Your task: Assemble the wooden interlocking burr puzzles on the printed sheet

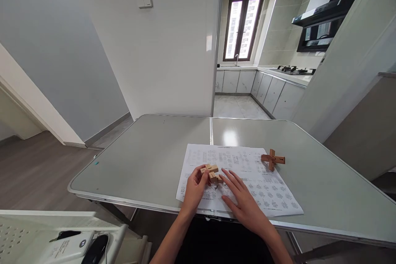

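Observation:
My left hand [195, 185] is closed around the left side of some light wooden puzzle pieces [210, 170], just above a printed instruction sheet [198, 152]. The pieces have notches and sit joined or close together; how they interlock is too small to tell. My right hand [243, 200] is open, its fingers spread over the sheet, with the fingertips beside the right edge of the pieces. Whether they touch is hard to make out. Small drawings of assembly steps cover the sheet. A darker brown wooden cross-shaped puzzle [272, 159] rests at the sheet's right edge.
The sheet lies on a grey folding table [139, 161] with a seam down its middle. At lower left stands a white plastic basket [77, 218] holding a white device and a black object. A wall stands behind the table, and a kitchen opens at back right.

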Demonstrator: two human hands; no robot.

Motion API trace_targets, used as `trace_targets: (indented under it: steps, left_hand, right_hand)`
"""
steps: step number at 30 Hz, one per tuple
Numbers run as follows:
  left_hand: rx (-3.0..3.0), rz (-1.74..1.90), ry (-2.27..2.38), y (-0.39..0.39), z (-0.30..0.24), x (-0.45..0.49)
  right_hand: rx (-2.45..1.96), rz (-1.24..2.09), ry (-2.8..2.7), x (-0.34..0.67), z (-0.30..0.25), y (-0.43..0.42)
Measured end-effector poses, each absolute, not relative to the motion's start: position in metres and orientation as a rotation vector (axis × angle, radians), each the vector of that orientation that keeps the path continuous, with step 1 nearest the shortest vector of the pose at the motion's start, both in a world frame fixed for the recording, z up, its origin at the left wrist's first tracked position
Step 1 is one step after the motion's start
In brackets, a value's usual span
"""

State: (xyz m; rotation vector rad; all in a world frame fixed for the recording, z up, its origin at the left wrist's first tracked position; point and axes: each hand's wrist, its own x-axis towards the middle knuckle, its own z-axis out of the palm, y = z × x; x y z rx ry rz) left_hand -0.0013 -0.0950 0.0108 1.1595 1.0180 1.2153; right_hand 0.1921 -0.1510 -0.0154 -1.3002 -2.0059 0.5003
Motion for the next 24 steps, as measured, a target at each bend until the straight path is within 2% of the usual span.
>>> trace_targets:
  steps: [6,17,24]
  left_hand:
    - [1.18,1.178,1.036,-0.096,0.012,-0.002]
    - [1.311,1.137,1.044,-0.099,0.015,-0.001]
    - [1.537,1.011,1.028,-0.108,0.016,-0.001]
  right_hand:
    - [-1.306,0.489,-2.055,0.19,-0.013,-0.151]
    - [-1.288,0.738,-1.628,0.194,-0.009,-0.154]
    - [-1.337,0.717,-1.525,0.195,-0.009,-0.154]
